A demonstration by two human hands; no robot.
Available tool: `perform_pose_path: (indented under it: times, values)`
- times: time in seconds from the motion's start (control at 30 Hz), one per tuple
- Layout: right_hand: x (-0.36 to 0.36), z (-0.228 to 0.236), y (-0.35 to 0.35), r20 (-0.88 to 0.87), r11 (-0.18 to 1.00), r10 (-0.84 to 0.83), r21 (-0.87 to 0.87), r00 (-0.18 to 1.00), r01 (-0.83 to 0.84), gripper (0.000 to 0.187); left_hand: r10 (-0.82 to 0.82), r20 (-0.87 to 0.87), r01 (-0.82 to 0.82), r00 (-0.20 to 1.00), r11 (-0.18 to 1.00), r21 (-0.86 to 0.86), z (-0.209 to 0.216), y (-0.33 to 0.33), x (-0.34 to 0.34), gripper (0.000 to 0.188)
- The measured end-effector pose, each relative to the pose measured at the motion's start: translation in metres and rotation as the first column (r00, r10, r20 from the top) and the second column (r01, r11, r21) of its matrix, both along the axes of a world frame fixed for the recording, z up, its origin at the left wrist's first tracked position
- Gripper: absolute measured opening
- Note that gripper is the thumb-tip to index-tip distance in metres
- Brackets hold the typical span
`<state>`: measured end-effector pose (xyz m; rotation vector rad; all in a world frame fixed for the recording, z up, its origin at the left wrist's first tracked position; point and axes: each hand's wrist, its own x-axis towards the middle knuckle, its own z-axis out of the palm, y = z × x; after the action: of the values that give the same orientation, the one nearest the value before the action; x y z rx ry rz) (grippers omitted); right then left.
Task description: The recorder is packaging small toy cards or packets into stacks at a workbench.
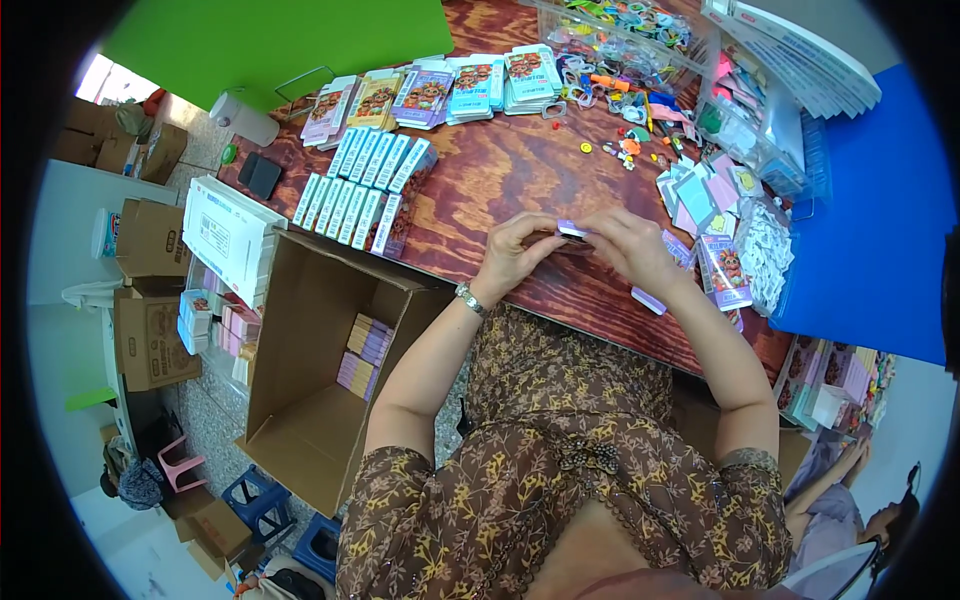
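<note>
Close to the table's near edge, a small purple-and-white paper box (572, 229) is held between my two hands. My left hand (512, 252), with a watch at its wrist, pinches the box's left side between thumb and fingers. From the right, my right hand (632, 250) has its fingers closed on the box's other end. Most of the box is hidden by the fingers. Beside my right hand lie purple printed cartons (726, 272), a heap of small white pieces (766, 255) and pastel paper cards (705, 195).
Filled boxes (365, 185) stand in rows at left, behind stacked cartons (475, 85). Small colourful trinkets (628, 147) lie near a clear bin (560, 32). An open cardboard box (290, 450) sits below the table's left edge. Another person (830, 510) is at lower right.
</note>
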<state>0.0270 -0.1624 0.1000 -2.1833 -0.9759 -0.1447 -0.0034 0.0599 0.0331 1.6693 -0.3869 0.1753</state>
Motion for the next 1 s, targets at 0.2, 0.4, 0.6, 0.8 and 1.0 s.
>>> perform_pose_path:
  times: [0.2,0.4,0.6,0.8,1.0]
  values:
    - [-0.008,-0.004,0.005,0.109,0.998,-0.044,-0.044,0.993,0.049,0.022,-0.02,-0.033,0.02,0.999,1.0,0.017,-0.012,0.001,-0.004,0.027]
    - [-0.015,-0.001,0.008,0.2,0.988,-0.017,-0.146,0.98,0.047,0.022,-0.032,-0.134,0.021,0.99,0.997,-0.081,-0.014,-0.001,-0.007,0.033]
    - [-0.019,-0.003,0.007,0.347,0.976,0.052,-0.218,0.936,0.027,0.019,0.099,0.109,-0.109,0.989,0.99,0.094,0.005,-0.011,-0.01,0.039]
    - [-0.006,0.006,-0.008,0.058,0.995,0.002,0.102,0.998,-0.008,0.026,0.075,0.384,-0.189,0.92,0.945,0.268,0.005,-0.009,-0.007,0.03]
    - [-0.003,-0.013,-0.024,0.025,0.999,0.017,0.045,1.0,-0.018,0.025,0.057,0.384,-0.184,0.922,0.934,0.305,0.007,-0.01,-0.005,0.03]
